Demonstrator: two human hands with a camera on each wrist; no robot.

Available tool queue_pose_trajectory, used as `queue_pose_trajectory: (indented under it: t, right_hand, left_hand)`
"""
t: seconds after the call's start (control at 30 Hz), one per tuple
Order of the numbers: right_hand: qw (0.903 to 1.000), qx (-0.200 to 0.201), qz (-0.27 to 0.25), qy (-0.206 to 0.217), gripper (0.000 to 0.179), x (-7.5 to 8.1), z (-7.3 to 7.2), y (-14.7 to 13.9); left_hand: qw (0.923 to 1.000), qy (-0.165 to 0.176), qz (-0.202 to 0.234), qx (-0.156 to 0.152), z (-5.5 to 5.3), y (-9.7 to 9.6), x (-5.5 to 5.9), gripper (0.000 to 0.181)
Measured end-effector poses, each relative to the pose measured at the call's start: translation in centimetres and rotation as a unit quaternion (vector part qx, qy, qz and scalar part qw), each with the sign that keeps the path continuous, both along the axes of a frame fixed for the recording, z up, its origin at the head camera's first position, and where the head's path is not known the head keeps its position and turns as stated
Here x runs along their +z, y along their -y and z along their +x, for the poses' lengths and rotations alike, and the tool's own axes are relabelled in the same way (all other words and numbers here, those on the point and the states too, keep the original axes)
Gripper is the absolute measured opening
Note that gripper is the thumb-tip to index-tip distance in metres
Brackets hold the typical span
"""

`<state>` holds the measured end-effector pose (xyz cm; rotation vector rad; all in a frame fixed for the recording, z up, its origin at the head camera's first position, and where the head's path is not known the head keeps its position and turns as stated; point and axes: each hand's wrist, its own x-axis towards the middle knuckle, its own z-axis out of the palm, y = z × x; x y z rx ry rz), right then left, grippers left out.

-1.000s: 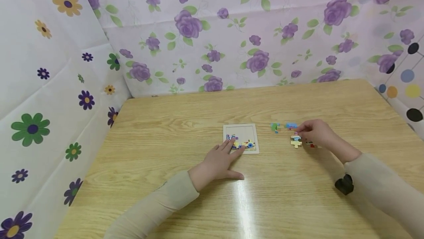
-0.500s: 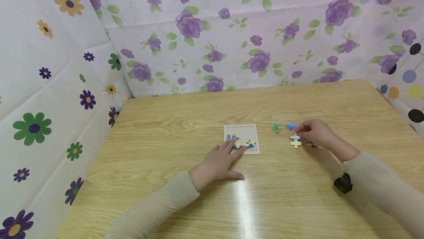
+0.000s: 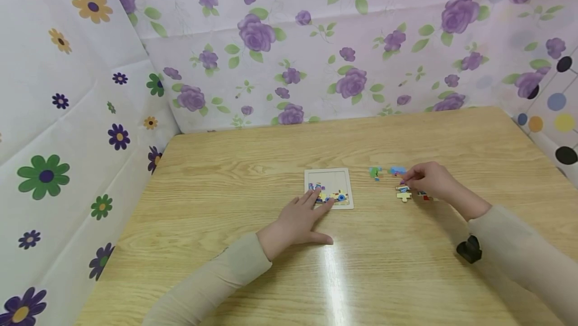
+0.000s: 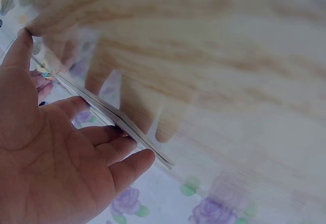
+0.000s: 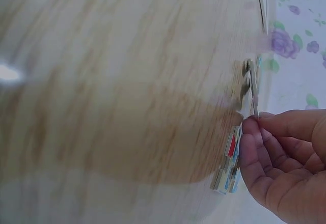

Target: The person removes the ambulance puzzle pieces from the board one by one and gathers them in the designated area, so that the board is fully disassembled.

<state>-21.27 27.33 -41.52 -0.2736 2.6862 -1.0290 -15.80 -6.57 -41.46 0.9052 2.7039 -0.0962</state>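
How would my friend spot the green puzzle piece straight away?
On the wooden table, find the square tray the left hand touches. Look just right of it, toward the right hand. The first piece is mostly green; the next piece is blue.

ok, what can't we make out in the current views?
Head: the left hand covers part of the tray and its set pieces; their print is too small to read.
Left wrist: tray edge-on, inside hidden.
Right wrist: pinched piece nearly edge-on, printed face unreadable; right hand hides its gripped end.
Head: both sleeves cut off by picture edges.
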Motion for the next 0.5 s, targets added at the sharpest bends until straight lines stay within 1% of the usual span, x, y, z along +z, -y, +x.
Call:
queue_pose_trajectory:
  t: [0.23,0.5]
  right_hand:
    - [1.0000,-0.002,-0.004,0.003,0.021,0.03,-0.07,0.06]
    - [1.0000,-0.003,-0.002,-0.004,0.020,0.66,-0.02,0.82]
  left_hand:
    - [1.0000,-0.003,0.003,0.000,-0.15,0.02,-0.24,0.090]
    - [1.0000,-0.004,0.008,0.001,-0.35,0.09,-0.64,0.091]
